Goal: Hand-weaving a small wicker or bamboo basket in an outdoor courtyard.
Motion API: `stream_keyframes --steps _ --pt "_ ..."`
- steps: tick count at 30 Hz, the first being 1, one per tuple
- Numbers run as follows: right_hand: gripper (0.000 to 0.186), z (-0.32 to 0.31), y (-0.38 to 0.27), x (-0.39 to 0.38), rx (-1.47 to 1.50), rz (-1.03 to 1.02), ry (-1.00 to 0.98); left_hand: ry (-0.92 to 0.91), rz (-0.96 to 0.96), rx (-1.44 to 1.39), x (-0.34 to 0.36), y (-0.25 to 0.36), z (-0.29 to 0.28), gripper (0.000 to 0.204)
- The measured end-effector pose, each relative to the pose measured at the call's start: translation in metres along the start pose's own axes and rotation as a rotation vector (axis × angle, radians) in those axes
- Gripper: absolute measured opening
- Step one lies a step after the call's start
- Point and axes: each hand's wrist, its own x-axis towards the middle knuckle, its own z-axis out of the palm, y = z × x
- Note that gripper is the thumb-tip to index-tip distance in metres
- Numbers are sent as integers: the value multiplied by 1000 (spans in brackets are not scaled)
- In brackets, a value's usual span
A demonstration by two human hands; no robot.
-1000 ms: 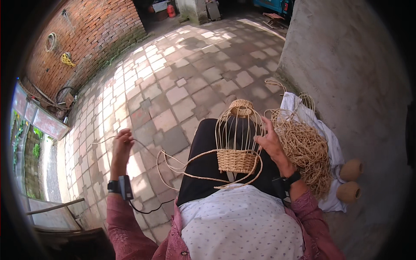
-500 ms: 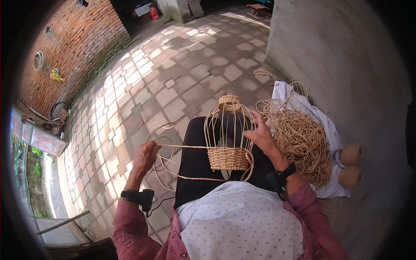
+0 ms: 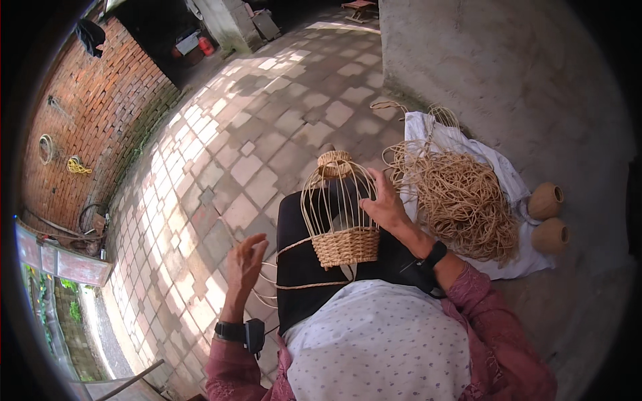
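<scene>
A woven basket (image 3: pixel 344 247) rests on my lap, with a tightly woven band at one end, bare ribs in the middle and a small woven ring (image 3: pixel 334 160) at the far end. My right hand (image 3: pixel 388 206) holds it by the ribs on the right side, thumb and forefinger against them. Left of the basket, my left hand (image 3: pixel 245 264) is raised with its fingers apart. A pale cord (image 3: pixel 293 245) runs from the woven band toward that hand, and another length of cord (image 3: pixel 311 287) lies across my dark-clothed thigh. Loose loops hang beside my left hand.
To the right, a big tangle of tan cord (image 3: pixel 461 200) lies on a white sack (image 3: pixel 495 267) by a grey wall (image 3: pixel 508 73). Two round brown pots (image 3: pixel 546 200) stand beside it. Paving slabs (image 3: pixel 244 170) cover the floor; a brick wall (image 3: pixel 100 87) rises at left.
My left hand has opened from its grip on the taut cord and shifted slightly right and nearer. The cord has slackened. The basket has turned a little in my right hand.
</scene>
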Motion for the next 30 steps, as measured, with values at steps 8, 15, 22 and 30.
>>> stream_keyframes --steps 8,15,22,30 --pt "73 9 -18 -21 15 67 47 -306 151 -202 22 48 25 32" --pt "78 3 -12 -20 -17 16 31 -359 101 -288 30 35 27 32" --pt "80 -3 13 -12 129 10 -34 -21 117 -75 35 -58 -1 36" --pt "84 -7 -4 13 364 422 -140 323 159 234 17 -8 -71 25"
